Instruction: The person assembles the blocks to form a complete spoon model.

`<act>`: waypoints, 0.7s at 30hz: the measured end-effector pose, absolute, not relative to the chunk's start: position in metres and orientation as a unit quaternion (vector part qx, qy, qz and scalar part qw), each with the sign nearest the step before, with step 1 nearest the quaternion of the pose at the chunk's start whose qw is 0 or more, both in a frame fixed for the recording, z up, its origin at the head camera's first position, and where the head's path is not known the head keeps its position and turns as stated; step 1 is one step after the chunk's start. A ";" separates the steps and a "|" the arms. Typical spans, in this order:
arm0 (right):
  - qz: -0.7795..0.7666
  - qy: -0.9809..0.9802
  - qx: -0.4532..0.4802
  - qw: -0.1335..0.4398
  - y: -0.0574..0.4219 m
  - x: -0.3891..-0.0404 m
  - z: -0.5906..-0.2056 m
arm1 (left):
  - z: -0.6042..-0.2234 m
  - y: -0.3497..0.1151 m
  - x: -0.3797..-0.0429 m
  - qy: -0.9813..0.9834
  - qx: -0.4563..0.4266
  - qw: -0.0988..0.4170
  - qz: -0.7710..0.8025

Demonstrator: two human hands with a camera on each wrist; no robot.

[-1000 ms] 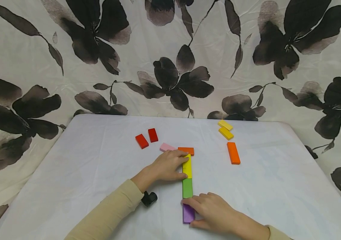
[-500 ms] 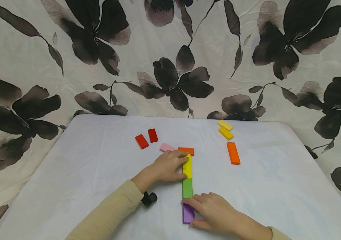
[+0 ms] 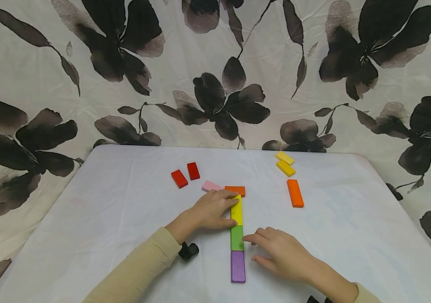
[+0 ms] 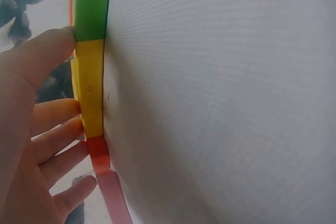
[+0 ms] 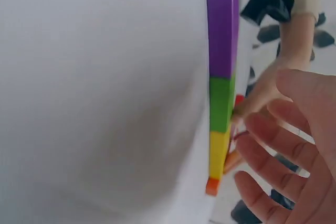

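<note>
My left hand (image 3: 209, 209) rests its fingertips and thumb on the yellow block (image 3: 236, 210) in a straight row of blocks; its fingers (image 4: 58, 129) lie extended along the row in the left wrist view. Beyond the yellow block lies an orange block (image 3: 235, 190) set crosswise, with a pink block (image 3: 212, 185) touching its left end. Toward me the row runs on with a green block (image 3: 236, 238) and a purple block (image 3: 238, 267). My right hand (image 3: 281, 252) holds nothing. It hovers just right of the row, fingers loosely bent, the index fingertip close to the green block.
Two red blocks (image 3: 179, 178) lie at the back left of the white table (image 3: 124, 189). At the back right are two yellow blocks (image 3: 285, 168) and a longer orange block (image 3: 295, 193). A floral cloth (image 3: 207, 54) hangs behind the table's far edge.
My right hand has let go of the purple block and moved away from it, slightly forward and right. The left hand and the row of blocks have stayed in place.
</note>
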State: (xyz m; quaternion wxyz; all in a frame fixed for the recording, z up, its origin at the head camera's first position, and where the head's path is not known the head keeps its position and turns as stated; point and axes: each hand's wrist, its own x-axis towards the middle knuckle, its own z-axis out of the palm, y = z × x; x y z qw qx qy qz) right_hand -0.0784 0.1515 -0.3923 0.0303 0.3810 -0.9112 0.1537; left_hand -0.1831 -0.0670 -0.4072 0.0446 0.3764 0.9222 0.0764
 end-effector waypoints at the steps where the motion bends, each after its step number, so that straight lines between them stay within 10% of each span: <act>1: 0.155 -0.914 0.374 0.034 0.153 -0.080 -0.392 | -0.407 -0.067 -0.183 0.922 0.376 0.044 0.076; 21: 0.224 -0.931 0.243 0.155 0.201 -0.138 -0.397 | -0.408 -0.068 -0.183 0.921 0.379 0.047 0.077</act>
